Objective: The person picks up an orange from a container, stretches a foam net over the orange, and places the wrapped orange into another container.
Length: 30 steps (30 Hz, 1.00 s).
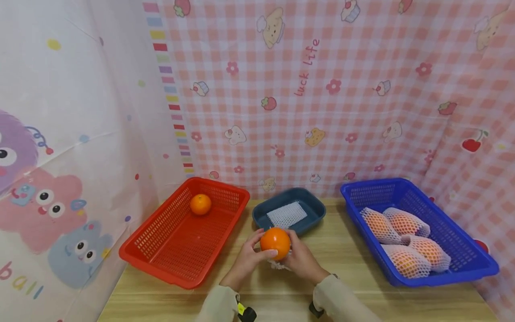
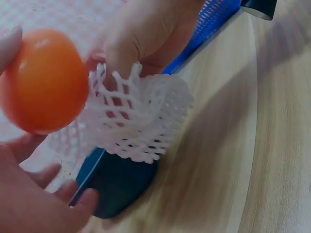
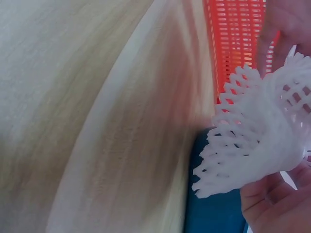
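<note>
In the head view, my left hand [image 1: 246,261] grips a bare orange [image 1: 275,243] between thumb and fingers, low in front of the dark teal tray. My right hand [image 1: 304,260] is close at the orange's other side. A white foam net sleeve [image 2: 138,121] hangs bunched in the right hand's fingers, beside the orange in the left wrist view. The right wrist view shows the same foam net sleeve [image 3: 252,145] crumpled, its lattice edge spread. From the head, most of the sleeve is hidden behind the orange and hands.
The teal tray [image 1: 318,210] holds a flat white foam net [image 1: 287,215]. At left, a red basket [image 1: 183,241] contains one bare orange [image 1: 200,204]. A blue basket [image 1: 462,246] at right holds several net-wrapped oranges [image 1: 406,264]. Patterned cloth hangs behind the wooden table [image 1: 362,295].
</note>
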{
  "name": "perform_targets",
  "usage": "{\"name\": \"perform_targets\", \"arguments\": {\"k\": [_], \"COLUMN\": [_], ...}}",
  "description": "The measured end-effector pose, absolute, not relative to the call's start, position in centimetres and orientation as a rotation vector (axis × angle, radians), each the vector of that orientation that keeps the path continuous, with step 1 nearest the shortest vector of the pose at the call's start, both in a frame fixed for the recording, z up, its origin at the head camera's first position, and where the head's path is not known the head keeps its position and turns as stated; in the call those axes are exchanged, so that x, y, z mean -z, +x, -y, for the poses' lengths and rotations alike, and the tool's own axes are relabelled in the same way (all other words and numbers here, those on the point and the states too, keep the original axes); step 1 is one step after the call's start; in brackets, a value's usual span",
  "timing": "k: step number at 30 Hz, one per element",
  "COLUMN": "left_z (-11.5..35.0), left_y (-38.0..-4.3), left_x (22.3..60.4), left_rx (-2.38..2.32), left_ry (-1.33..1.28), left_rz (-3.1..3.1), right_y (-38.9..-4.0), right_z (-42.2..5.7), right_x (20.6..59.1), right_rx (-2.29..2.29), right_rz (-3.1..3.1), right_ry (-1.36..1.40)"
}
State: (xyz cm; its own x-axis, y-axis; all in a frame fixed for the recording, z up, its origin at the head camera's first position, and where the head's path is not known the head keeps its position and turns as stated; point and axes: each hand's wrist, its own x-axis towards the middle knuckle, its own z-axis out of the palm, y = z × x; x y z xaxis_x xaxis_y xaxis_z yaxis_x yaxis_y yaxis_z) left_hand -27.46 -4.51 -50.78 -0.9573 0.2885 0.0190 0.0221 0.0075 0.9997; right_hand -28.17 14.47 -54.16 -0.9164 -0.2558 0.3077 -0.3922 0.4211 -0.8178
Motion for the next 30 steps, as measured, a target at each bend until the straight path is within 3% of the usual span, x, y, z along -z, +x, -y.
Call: {"name": "perform_targets", "arguments": {"k": [6,17,30], "left_z": [4.9,5.5,4.8], "left_y": [-27.5,-27.8,-27.7], "left_x": [51.0,50.8,51.2], "left_rx": [-2.028,-2.010,-1.942], "left_ry": [0.384,0.403,0.228], "left_rz": [-1.979,-2.051,-2.323], "right_y": [-28.0,-27.8,-26.4], "right_z": [-14.4,-14.5,-13.1], "right_x": [53.5,52.7,51.0], "right_rx": [-1.519,-1.309,-1.244], "right_rz": [2.524,2.464,2.166], "right_ry": [0.596,0.269,0.479]}}
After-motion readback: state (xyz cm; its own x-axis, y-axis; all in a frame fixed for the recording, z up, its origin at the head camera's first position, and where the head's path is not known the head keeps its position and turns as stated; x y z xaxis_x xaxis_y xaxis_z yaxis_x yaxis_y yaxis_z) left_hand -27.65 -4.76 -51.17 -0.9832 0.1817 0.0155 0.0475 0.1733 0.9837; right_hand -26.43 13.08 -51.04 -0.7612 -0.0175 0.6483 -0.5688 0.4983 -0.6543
